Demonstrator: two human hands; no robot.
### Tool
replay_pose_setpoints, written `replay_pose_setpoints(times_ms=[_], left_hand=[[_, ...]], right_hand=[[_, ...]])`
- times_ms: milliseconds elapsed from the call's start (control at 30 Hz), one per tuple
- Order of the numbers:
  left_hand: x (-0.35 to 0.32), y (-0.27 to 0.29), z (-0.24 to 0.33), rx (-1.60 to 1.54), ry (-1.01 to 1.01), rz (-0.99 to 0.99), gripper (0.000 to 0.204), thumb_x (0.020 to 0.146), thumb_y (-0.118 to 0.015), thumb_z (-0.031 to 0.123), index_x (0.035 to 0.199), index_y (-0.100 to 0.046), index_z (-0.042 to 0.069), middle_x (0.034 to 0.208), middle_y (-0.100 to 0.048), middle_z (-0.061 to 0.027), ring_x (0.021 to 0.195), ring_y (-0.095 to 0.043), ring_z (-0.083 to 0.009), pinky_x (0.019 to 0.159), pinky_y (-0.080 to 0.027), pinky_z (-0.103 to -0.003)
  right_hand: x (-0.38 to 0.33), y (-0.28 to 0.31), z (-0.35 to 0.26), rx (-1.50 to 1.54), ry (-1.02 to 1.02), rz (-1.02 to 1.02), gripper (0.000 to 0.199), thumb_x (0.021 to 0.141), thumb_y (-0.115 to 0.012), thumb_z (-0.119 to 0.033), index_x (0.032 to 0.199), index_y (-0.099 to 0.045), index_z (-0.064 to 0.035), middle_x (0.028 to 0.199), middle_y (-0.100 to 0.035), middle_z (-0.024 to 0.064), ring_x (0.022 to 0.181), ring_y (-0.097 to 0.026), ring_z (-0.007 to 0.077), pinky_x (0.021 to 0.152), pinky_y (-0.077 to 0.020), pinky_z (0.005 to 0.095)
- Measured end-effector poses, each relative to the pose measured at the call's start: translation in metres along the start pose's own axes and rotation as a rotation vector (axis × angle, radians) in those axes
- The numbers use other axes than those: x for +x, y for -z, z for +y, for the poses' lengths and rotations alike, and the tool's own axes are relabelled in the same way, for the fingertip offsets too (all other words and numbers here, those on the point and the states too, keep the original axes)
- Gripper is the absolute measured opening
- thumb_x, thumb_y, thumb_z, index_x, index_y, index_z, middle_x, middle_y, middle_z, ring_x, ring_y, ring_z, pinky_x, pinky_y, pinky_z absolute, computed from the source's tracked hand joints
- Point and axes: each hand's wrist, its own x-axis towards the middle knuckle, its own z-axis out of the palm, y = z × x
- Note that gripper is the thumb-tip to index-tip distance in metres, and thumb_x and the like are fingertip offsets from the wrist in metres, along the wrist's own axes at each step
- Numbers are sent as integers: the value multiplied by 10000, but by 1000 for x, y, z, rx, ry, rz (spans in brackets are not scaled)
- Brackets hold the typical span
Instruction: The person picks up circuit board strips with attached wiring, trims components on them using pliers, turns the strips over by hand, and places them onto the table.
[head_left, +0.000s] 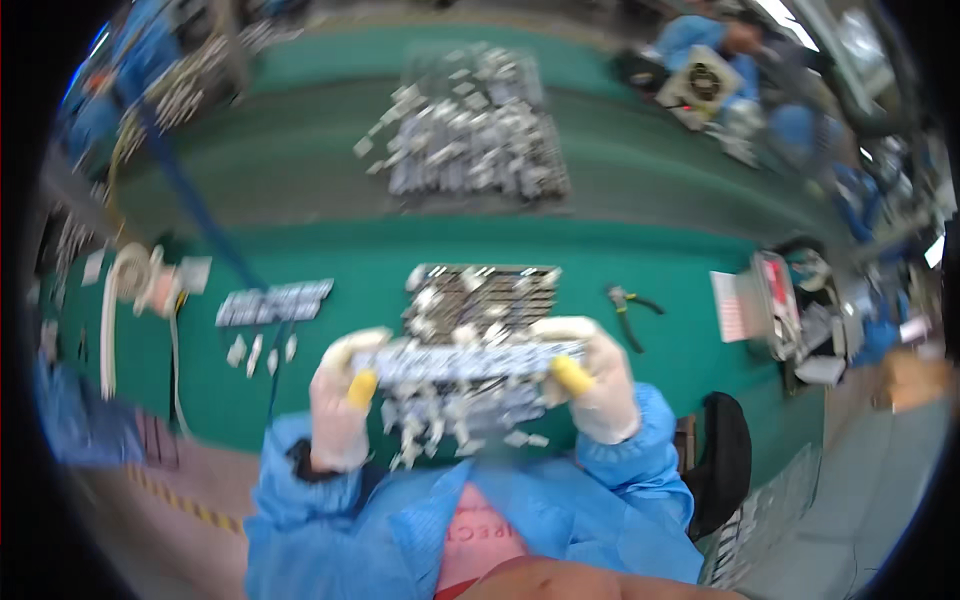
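Observation:
A long pale strip with a row of dark and light marks is held level across my front. My left hand grips its left end and my right hand its right end. Both hands wear white gloves with yellow covers on the thumbs, which press on the strip's near face. Beneath and behind the strip is a tray with dark slats, carrying small white connector-like pieces. More white pieces with leads lie on the near side, partly hidden by the strip. Motion blur hides fine detail.
A similar strip lies on the green mat at left, with several small white pieces below it. Nippers with dark handles lie at right. Farther back is a heaped tray. A fan-like device stands near another person.

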Motion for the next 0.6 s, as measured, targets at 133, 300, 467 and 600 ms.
replay_pose_setpoints(times_ms=[133,300,467,600], left_hand=[[3,8,-23,34,-181,24,498,841,-664,337,1121,-521,-49,1070,-568,-109,989,-548,-179,885,-415,-308],[5,1,-20,-76,-149,-42,498,863,-631,340,1128,-487,-57,1040,-573,-100,830,-603,-135,730,-456,-244],[7,0,-26,-29,-161,1,514,855,-639,342,1130,-481,-62,1044,-577,-119,780,-623,-166,738,-479,-252],[1,3,-19,-21,-156,-36,593,837,-650,396,1144,-465,-76,958,-598,-134,761,-630,-197,706,-496,-274]], right_hand=[[11,9,8,-21,-12,-121,259,889,-533,-80,1143,-534,-29,821,-619,55,595,-543,71,526,-454,206],[1,7,1,-148,24,-105,246,914,-504,-131,1152,-530,-77,668,-530,6,542,-498,61,482,-436,215],[-2,8,-2,-159,3,-108,264,914,-507,-146,1171,-531,-93,647,-513,7,543,-482,60,466,-421,213],[3,7,14,116,-13,-124,269,897,-546,-97,1161,-542,-47,893,-606,28,633,-516,60,539,-437,195]])
